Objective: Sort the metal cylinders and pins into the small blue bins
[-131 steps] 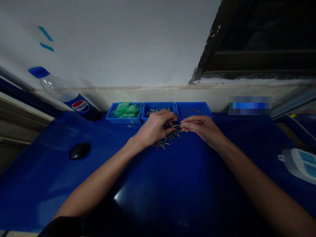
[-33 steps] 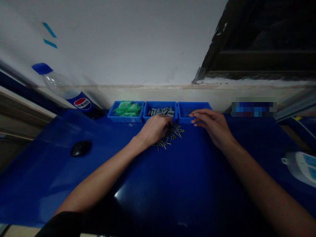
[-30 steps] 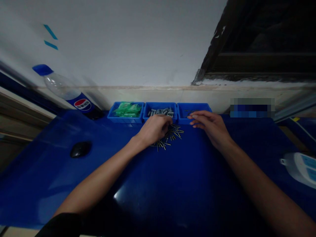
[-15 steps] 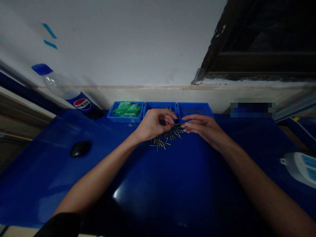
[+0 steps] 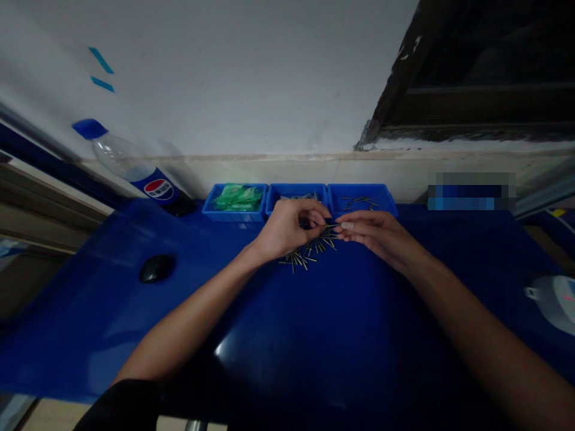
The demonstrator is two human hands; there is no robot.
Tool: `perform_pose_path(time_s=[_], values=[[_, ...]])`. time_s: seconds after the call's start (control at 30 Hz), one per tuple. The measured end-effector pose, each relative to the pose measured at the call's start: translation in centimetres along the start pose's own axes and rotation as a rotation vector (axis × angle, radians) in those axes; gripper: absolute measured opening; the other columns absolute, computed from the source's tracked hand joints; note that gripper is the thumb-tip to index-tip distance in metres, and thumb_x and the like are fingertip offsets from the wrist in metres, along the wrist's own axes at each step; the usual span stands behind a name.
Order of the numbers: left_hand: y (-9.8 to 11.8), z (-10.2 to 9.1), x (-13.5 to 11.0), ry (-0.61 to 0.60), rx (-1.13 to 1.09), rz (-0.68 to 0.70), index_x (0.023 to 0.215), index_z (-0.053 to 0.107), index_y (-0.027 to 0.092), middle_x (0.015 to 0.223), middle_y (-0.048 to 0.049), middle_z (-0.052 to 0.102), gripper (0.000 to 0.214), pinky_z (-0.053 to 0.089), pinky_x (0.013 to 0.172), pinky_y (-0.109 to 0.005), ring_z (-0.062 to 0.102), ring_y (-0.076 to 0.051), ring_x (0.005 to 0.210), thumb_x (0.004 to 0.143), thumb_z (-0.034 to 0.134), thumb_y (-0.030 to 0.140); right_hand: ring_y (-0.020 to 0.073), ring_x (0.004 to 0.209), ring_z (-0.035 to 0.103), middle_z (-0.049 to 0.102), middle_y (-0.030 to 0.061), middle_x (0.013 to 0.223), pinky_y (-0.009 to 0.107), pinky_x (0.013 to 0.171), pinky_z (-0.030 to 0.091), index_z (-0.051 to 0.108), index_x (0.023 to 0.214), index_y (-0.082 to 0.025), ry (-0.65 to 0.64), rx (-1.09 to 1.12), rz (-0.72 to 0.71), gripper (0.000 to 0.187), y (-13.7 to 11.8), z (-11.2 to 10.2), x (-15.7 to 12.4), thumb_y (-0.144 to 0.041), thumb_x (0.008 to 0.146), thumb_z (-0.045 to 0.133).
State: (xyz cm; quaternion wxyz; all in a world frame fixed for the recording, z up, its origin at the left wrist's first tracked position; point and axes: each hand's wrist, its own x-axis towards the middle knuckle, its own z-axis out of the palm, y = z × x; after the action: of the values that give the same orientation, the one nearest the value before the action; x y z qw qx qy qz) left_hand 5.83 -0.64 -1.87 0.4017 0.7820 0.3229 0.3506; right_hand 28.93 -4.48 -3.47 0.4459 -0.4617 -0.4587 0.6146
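Observation:
My left hand [image 5: 287, 227] and my right hand [image 5: 372, 232] meet fingertip to fingertip above a pile of thin metal pins [image 5: 308, 254] on the blue table [image 5: 314, 335]. Both hands are pinched shut on one pin held between them. Behind the hands stand three small blue bins: the left bin [image 5: 236, 200] holds green packets, the middle bin [image 5: 296, 194] grey cylinders mostly hidden by my left hand, the right bin [image 5: 363, 200] a few pins.
A soda bottle [image 5: 135, 173] with a blue cap leans against the wall at the back left. A black mouse [image 5: 157, 267] lies on the table's left side. A white device [image 5: 554, 299] sits at the right edge.
My left hand rose off the pin pile and my right hand came back from the right bin. The two hands have closed together on a pin.

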Motion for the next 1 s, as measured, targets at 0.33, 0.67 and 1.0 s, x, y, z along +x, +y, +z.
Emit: perform_pose_path(time_s=[0.33, 0.67, 1.0], values=[[0.1, -1.8, 0.0, -0.207, 0.662, -0.083, 0.113, 0.076, 0.016, 0.101, -0.0099, 0.080, 0.030, 0.059, 0.077, -0.035, 0.077, -0.023, 0.086, 0.086, 0.065, 0.009, 0.0206, 0.079, 0.076, 0.083, 0.0063, 0.087, 0.037, 0.076, 0.061, 0.084, 0.085, -0.025, 0.201, -0.110, -0.124, 0.017, 0.3, -0.4, 0.6, -0.039, 0.078, 0.088], [-0.9, -0.4, -0.4, -0.314, 0.887, -0.112, 0.112, 0.074, 0.013, 0.101, -0.0146, 0.077, 0.030, 0.055, 0.073, -0.037, 0.074, -0.028, 0.089, 0.087, 0.060, 0.006, 0.0242, 0.092, 0.079, 0.083, 0.0074, 0.110, 0.041, 0.083, 0.064, 0.082, 0.097, -0.026, 0.351, -0.103, -0.158, 0.017, 0.0, -0.7, 0.7, -0.036, 0.083, 0.082], [-2.2, -0.5, -0.3, -0.243, 0.688, -0.047, 0.107, 0.074, 0.016, 0.099, -0.0090, 0.076, 0.040, 0.056, 0.079, -0.035, 0.072, -0.023, 0.089, 0.078, 0.056, -0.003, 0.0216, 0.085, 0.078, 0.083, 0.0064, 0.105, 0.038, 0.077, 0.062, 0.081, 0.090, -0.026, 0.332, -0.105, -0.136, 0.018, -0.1, -0.5, 0.7, -0.040, 0.079, 0.085]])
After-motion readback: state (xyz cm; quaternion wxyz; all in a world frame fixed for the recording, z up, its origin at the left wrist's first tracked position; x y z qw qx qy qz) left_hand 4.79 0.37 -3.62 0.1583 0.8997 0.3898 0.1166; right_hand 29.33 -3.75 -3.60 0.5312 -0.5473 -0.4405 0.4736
